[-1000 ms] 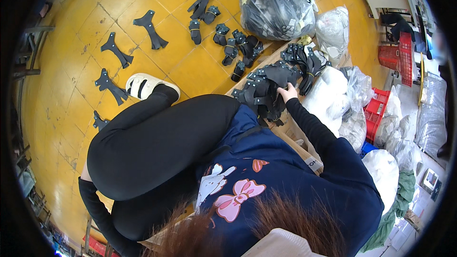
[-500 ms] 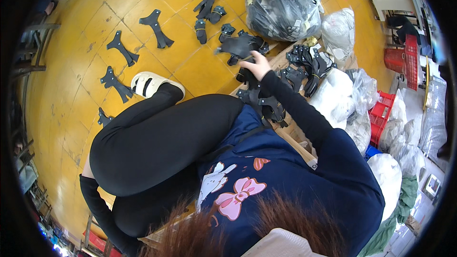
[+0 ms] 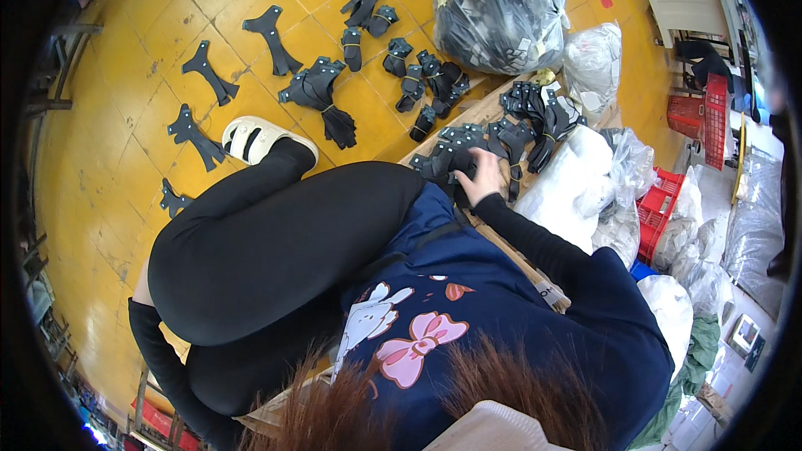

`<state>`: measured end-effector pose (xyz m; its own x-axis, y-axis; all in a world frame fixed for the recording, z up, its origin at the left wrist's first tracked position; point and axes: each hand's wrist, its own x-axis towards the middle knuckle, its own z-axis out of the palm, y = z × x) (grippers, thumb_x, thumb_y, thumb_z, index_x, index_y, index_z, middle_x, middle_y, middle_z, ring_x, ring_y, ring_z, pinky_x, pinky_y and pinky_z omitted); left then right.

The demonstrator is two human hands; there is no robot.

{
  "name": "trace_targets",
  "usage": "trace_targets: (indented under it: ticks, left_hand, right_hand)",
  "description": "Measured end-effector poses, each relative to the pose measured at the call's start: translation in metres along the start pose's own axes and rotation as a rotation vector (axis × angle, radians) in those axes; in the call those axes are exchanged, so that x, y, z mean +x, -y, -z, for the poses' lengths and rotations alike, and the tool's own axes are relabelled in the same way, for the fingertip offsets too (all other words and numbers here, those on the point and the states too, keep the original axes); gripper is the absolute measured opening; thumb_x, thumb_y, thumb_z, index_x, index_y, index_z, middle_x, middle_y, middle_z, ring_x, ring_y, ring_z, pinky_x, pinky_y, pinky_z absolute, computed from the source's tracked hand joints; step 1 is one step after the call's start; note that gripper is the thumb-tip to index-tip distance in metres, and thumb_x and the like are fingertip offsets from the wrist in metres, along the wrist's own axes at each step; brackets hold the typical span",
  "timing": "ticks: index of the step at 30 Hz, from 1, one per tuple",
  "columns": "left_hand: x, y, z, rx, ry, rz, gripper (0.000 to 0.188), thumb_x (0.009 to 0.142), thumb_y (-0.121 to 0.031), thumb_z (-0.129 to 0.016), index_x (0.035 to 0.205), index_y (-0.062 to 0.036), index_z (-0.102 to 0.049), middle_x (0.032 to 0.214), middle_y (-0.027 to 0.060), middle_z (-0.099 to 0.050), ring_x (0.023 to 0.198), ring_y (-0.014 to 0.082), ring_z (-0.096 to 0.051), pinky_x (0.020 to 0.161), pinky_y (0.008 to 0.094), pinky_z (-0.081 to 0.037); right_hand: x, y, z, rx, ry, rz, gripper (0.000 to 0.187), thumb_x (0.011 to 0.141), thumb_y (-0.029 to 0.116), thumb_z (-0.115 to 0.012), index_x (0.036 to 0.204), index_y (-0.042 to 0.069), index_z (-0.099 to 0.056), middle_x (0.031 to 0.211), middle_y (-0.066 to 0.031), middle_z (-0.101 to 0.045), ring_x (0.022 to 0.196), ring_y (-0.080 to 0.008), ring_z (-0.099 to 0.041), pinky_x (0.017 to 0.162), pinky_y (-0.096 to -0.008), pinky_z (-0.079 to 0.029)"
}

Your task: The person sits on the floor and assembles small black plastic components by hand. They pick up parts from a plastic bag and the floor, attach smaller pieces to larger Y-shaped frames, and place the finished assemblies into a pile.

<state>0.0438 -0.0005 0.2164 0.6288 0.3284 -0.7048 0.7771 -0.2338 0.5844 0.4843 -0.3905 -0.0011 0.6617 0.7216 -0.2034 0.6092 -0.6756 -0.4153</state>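
My right hand (image 3: 483, 177) reaches over a wooden pallet beside my knee. Its thumb and fingers are curled round part of a black fabric bundle (image 3: 455, 160) in the pile there. Other black bundles (image 3: 543, 121) with pale spots lie just past the hand. On the floor ahead, a larger banded bundle of Y-shaped black pieces (image 3: 322, 98) lies near smaller rolled bundles (image 3: 409, 88). Single Y-shaped black pieces (image 3: 209, 73) are spread in a row on the left. My left arm (image 3: 167, 376) hangs down beside my leg, its hand hidden.
A big clear plastic bag (image 3: 499, 12) of dark pieces stands at the far end of the pallet (image 3: 535, 280). White bags (image 3: 568, 184) and red crates (image 3: 660, 213) crowd the right side. My foot in a cream sandal (image 3: 271, 144) rests on the yellow tiled floor (image 3: 134, 192).
A black bundle, blurred in the air by my right hand before, now lies on the floor farther left. My right hand has drawn back toward me onto the pile on the pallet.
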Motion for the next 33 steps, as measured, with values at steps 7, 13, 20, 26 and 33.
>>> trace_targets:
  ticks: [7, 13, 20, 26, 33]
  left_hand:
    - [-0.026, 0.005, -0.007, -0.005, 0.030, 0.048, 0.043, 0.092, -0.014, -0.052, 0.132, -0.0002, -0.046, 0.125, 0.0156, -0.055, 0.116, 0.0230, -0.052, 0.101, 0.0322, -0.038]
    - [-0.031, 0.008, -0.008, -0.016, 0.025, 0.069, 0.042, 0.092, -0.013, -0.051, 0.132, -0.0001, -0.046, 0.126, 0.0153, -0.055, 0.117, 0.0227, -0.052, 0.101, 0.0320, -0.038]
    - [-0.029, 0.010, -0.009, -0.026, 0.028, 0.069, 0.042, 0.092, -0.012, -0.051, 0.132, 0.0000, -0.046, 0.126, 0.0150, -0.055, 0.117, 0.0223, -0.052, 0.101, 0.0318, -0.038]
    - [-0.019, 0.009, -0.007, -0.031, 0.015, 0.048, 0.041, 0.092, -0.012, -0.051, 0.131, 0.0001, -0.047, 0.126, 0.0147, -0.055, 0.117, 0.0220, -0.052, 0.101, 0.0317, -0.038]
    - [-0.013, 0.007, -0.006, -0.037, 0.011, 0.035, 0.041, 0.092, -0.011, -0.050, 0.131, 0.0002, -0.047, 0.126, 0.0144, -0.055, 0.117, 0.0216, -0.052, 0.101, 0.0315, -0.037]
  right_hand:
    - [-0.045, -0.042, -0.012, -0.212, 0.254, -0.686, 0.094, 0.057, 0.040, -0.083, 0.130, 0.008, -0.033, 0.128, -0.0206, -0.039, 0.120, -0.0372, -0.040, 0.100, -0.0465, -0.034]
    - [-0.028, -0.075, -0.023, -0.162, 0.362, -0.617, 0.092, 0.053, 0.049, -0.082, 0.122, 0.003, -0.042, 0.122, -0.0217, -0.047, 0.119, -0.0367, -0.041, 0.099, -0.0430, -0.036]
    - [-0.025, -0.091, -0.008, 0.567, 0.414, -0.646, 0.058, 0.068, 0.031, -0.080, 0.107, -0.004, -0.055, 0.101, -0.0134, -0.063, 0.088, -0.0228, -0.062, 0.076, -0.0334, -0.050]
    - [-0.012, -0.090, 0.005, 0.915, 0.400, -0.826, 0.035, 0.077, 0.023, -0.074, 0.098, -0.003, -0.063, 0.086, -0.0077, -0.066, 0.073, -0.0167, -0.063, 0.066, -0.0286, -0.050]
    - [-0.010, -0.109, -0.008, 0.624, 0.288, -0.676, 0.033, 0.078, 0.023, -0.070, 0.103, 0.001, -0.064, 0.090, -0.0088, -0.068, 0.081, -0.0191, -0.065, 0.074, -0.0282, -0.048]
